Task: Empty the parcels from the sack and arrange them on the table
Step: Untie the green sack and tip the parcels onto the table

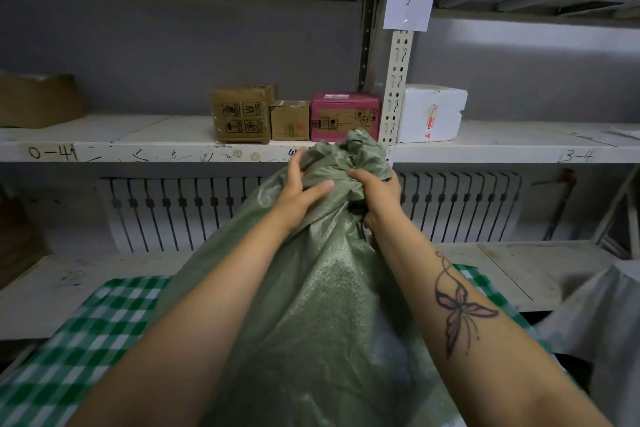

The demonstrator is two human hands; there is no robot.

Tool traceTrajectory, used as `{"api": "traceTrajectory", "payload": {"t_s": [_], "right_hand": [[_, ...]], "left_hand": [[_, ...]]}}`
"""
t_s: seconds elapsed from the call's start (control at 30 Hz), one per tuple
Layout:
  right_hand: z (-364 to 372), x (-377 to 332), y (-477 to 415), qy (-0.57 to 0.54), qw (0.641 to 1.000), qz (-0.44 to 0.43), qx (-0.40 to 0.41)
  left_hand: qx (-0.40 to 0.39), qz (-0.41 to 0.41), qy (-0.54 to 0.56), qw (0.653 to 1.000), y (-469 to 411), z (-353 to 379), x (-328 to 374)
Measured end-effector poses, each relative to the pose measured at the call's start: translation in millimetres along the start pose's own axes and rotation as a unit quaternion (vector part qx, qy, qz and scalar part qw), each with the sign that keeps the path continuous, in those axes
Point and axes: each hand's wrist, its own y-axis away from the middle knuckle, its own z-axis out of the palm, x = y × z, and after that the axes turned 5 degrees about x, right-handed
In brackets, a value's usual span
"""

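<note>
Gripping the bunched neck of the green woven sack (pixel 311 305), you have both hands up at its top in the head view. Your left hand (pixel 298 191) curls its fingers over the far side of the gathered fabric, with the thumb laid across the front. Your right hand (pixel 375 194) is clenched round the neck just beside it. The sack stands upright between your forearms, its lower part on the table (pixel 86 333) with the green-and-white checked covering. Behind it, on the shelf (pixel 104 142), a brown carton (pixel 240 114), a smaller carton (pixel 290 121), a pink box (pixel 343 116) and a white box (pixel 429 113) sit in a row. At the right edge lies something grey (pixel 595 315), possibly another bag, though it is too blurred to tell.
</note>
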Motion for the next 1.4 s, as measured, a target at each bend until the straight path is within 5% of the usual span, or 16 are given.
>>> {"api": "traceTrajectory", "payload": {"t_s": [0.07,0.13,0.27,0.37,0.53,0.7,0.77,0.83,0.9,1.0,1.07,1.3,1.4], "right_hand": [[0,-4,2,-0.048,0.998,-0.013,0.033],[0,-5,5,-0.068,0.997,-0.016,0.040],[0,-5,12,-0.084,0.990,0.112,-0.007],[-1,-8,16,-0.052,0.979,0.179,-0.081],[-7,-4,14,-0.057,0.970,0.206,-0.116],[-12,0,8,0.006,0.970,0.211,-0.122],[-13,1,7,0.107,0.973,0.181,-0.095],[-13,0,6,0.197,0.976,0.091,0.012],[-8,-8,10,0.244,0.969,-0.032,-0.037],[-1,-11,21,0.443,0.859,-0.055,-0.252],[-2,-5,24,0.543,0.794,-0.047,-0.268],[0,13,23,0.459,0.836,-0.261,-0.149],[-6,6,23,0.421,0.869,-0.234,-0.119]], "left_hand": [[0.048,-0.047,-0.250,0.966,-1,2,-4],[0.057,-0.112,-0.364,0.923,1,8,-6],[0.032,-0.155,-0.089,0.983,3,16,0],[0.083,-0.111,0.113,0.984,2,17,-4],[0.131,-0.155,0.212,0.956,-3,21,-1],[0.187,-0.138,0.164,0.959,-6,21,2],[0.207,-0.127,0.142,0.960,-7,18,0],[0.224,-0.115,0.117,0.961,-8,15,-2],[0.239,-0.112,0.096,0.960,-10,12,-2],[0.249,-0.130,0.090,0.956,-16,8,-3],[0.234,-0.143,0.106,0.956,-17,7,-3],[0.131,-0.175,0.167,0.961,-10,-1,-7],[0.048,-0.162,0.176,0.970,-6,-12,-3]]}}
